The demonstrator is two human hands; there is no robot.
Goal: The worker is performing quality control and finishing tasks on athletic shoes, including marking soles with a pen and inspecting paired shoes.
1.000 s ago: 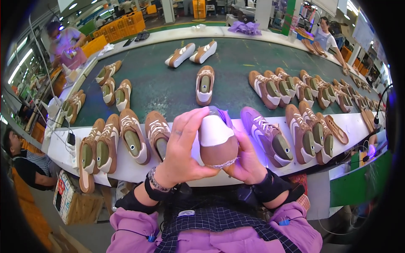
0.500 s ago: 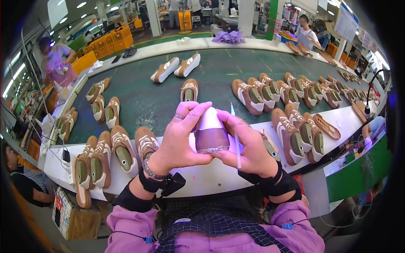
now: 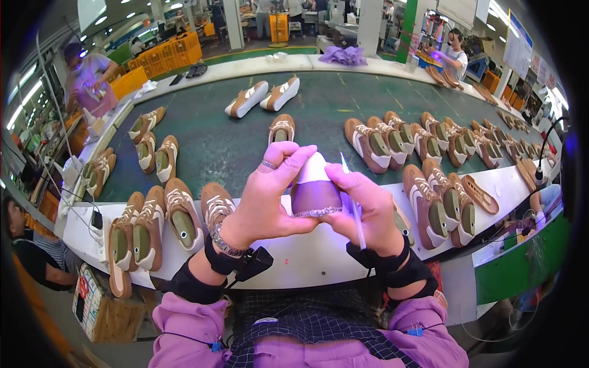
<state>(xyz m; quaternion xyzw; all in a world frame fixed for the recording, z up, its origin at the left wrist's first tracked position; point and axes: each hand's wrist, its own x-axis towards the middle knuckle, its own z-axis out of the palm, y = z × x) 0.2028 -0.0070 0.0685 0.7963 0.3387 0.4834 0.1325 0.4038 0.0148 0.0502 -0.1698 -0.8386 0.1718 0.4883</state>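
Observation:
Between both hands is a brown shoe upper [image 3: 316,195] with a white panel at its top and a rough, stitched-looking lower edge. My left hand [image 3: 261,191] closes on its left side, fingertips at the white panel and thumb along the lower edge. On the other side, my right hand [image 3: 371,205] grips the upper and also holds a thin pale pen [image 3: 359,228], its tip pointing up. Part of the upper is hidden by my fingers. Just beyond stands a brown lace-up shoe [image 3: 281,127], and another shoe [image 3: 216,205] is beside my left wrist.
A white ledge [image 3: 300,270] borders the green conveyor belt [image 3: 227,150]. Pairs of brown shoes [image 3: 147,236] line the left, with more shoes [image 3: 429,211] at right. Two shoes lie tipped [image 3: 280,94] farther back. A loose sole [image 3: 480,194] sits right. Co-workers [image 3: 92,80] stand around the belt.
The whole view has shifted slightly, moving the shoes rightward in the picture. My hands still hold the upper, and the pen leans a little more.

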